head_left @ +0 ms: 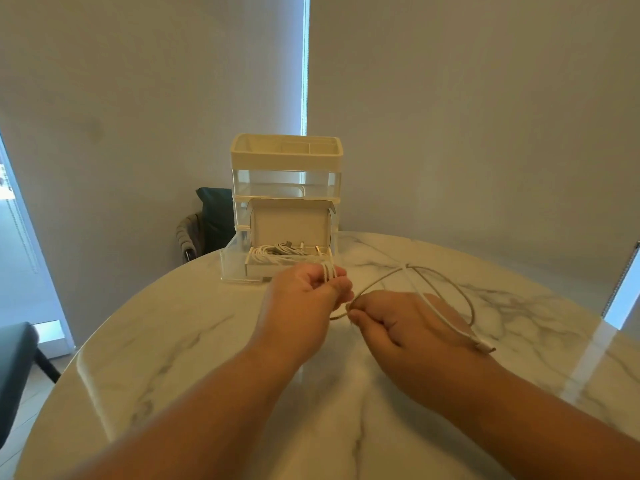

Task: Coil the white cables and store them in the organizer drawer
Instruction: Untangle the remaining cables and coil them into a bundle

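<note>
Currently gripping a few loops of the white cable (328,270) w/ the left hand (308,289), fingers curled round them, loop tops poking up above the knuckles. Pinching the same cable further along w/ the right hand (398,320), thumb & forefinger closed on it, just beside the left hand. Past that pinch, trailing the rest in 1 wide loose loop over the marble counter (207,341) to the right, then back across the right hand & ending in a connector (485,347) near the right wrist.

Behind the hands, toward the counter's far edge: cream & clear organizer (286,157), open-top tray up top, clear tiers below. Bottom drawer (230,261) pulled out toward the hands. Sitting inside it, small cardboard box (289,223) w/ lid flipped up, holding a tangle of other white cables (270,252) & a grey plug-like piece; can't tell exact count. Behind the organizer, dark chair (214,216) w/ cloth draped on it. At far left edge, 2nd dark seat (14,358). Across the back, pale roller blinds (450,116).
</note>
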`<state>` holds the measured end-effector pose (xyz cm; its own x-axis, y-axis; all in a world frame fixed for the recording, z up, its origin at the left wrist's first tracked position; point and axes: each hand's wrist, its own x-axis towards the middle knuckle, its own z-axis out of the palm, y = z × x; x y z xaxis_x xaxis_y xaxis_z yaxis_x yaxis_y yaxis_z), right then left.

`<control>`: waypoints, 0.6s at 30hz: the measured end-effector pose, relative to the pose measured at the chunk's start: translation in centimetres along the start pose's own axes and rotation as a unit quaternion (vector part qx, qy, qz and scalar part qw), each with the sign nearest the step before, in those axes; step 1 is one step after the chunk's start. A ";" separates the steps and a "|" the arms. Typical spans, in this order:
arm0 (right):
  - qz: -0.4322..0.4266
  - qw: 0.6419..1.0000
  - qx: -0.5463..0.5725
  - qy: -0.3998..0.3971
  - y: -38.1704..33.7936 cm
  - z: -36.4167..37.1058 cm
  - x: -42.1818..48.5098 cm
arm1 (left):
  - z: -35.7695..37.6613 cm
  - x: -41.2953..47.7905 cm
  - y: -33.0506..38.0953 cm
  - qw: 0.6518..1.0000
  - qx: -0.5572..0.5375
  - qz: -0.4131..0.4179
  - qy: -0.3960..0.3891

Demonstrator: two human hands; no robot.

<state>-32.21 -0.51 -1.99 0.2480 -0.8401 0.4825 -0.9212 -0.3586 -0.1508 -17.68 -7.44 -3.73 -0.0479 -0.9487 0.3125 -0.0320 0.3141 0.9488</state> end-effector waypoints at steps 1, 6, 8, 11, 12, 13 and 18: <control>0.000 1.000 -0.010 0.014 0.3 -0.1 0.1 | 0.1 0.0 -0.1 0.999 0.027 0.009 -0.030; -0.006 1.000 -0.003 0.030 1.4 0.1 0.6 | 0.9 -0.7 0.1 0.985 0.080 0.002 -0.154; -0.006 0.999 0.007 0.040 1.6 0.2 0.7 | 1.1 -0.7 0.0 0.982 0.046 -0.037 -0.180; -0.001 0.998 0.018 0.055 1.7 0.1 0.6 | 1.3 -0.7 -0.2 0.969 -0.080 -0.120 -0.201; 0.002 0.998 0.023 0.058 1.8 0.1 0.6 | 1.2 -0.7 0.0 0.958 -0.130 -0.143 -0.209; 0.006 0.998 0.024 0.055 2.0 0.1 0.6 | 1.0 -0.8 0.3 0.945 -0.170 -0.160 -0.231; 0.008 0.999 0.011 0.032 2.7 0.3 0.6 | 0.5 -1.2 0.4 0.952 0.082 -0.045 -0.291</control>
<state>-34.47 -2.04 -2.34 0.2130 -0.8183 0.5340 -0.9180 -0.3546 -0.1773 -18.16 -6.18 -3.71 -0.5809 -0.8068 0.1078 -0.2152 0.2800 0.9356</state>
